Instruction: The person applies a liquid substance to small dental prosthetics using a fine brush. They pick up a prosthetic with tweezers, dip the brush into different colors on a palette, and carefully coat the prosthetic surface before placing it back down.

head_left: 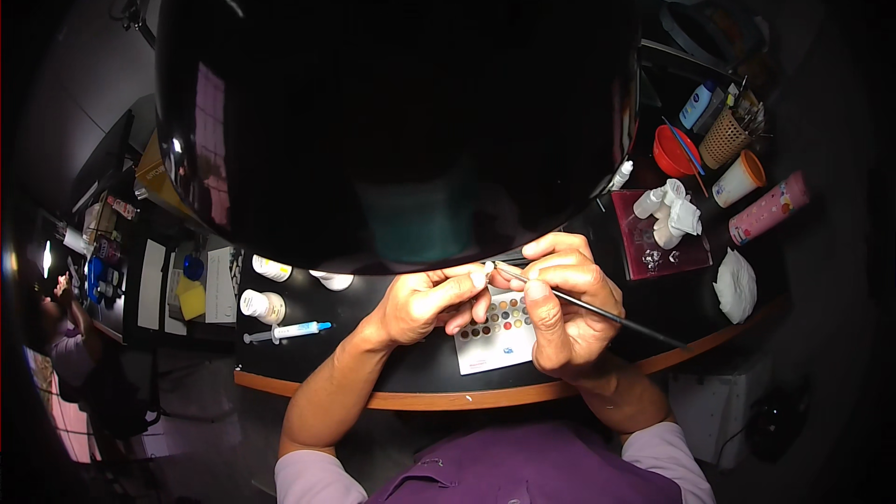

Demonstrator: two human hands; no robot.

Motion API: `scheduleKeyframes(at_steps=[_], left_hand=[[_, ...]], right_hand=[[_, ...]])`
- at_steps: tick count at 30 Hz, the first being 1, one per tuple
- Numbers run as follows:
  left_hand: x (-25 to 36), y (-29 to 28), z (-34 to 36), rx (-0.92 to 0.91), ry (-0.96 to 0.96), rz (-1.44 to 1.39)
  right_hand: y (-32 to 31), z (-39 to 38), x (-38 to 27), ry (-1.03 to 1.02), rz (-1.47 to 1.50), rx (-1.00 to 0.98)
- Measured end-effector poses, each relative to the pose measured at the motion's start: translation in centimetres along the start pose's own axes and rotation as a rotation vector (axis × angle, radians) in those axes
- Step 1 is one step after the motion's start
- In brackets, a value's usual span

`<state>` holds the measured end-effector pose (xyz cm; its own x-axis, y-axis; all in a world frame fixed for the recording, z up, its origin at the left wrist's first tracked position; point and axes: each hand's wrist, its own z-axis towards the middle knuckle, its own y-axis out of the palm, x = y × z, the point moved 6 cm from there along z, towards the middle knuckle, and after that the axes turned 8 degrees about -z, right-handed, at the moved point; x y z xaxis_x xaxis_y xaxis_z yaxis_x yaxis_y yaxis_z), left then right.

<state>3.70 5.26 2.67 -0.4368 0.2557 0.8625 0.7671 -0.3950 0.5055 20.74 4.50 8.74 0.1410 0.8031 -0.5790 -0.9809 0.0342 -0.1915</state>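
Observation:
My left hand [426,306] pinches a small whitish piece [488,267] between thumb and fingertips; it is too small to make out its kind. In my right hand [571,303] is a thin brush [621,320] with a long dark handle, held like a pen. Its tip meets or nearly meets the whitish piece; I cannot tell whether they touch. Under both hands, a white palette [485,355] with several rows of small round colours lies on the black table [411,375], partly covered by my fingers.
A syringe [287,332] and white jars [263,305] stand to the left. On the right are a dark red box [637,261] with small bottles [674,215], crumpled tissue [735,287], a red bowl [674,151] and a brush holder [723,140]. A large black shape [401,84] blocks the far middle.

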Motion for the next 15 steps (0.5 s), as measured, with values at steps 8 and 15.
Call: scheduleKeyframes(at_steps=[8,15], left_hand=[[0.10,0.14,0.15,0.050,0.009,0.064],[0.21,0.41,0.16,0.031,0.012,0.051]], right_hand=[[0.19,0.23,-0.17,-0.118,-0.088,-0.074],[0.12,0.10,-0.06,-0.088,-0.083,-0.023]])
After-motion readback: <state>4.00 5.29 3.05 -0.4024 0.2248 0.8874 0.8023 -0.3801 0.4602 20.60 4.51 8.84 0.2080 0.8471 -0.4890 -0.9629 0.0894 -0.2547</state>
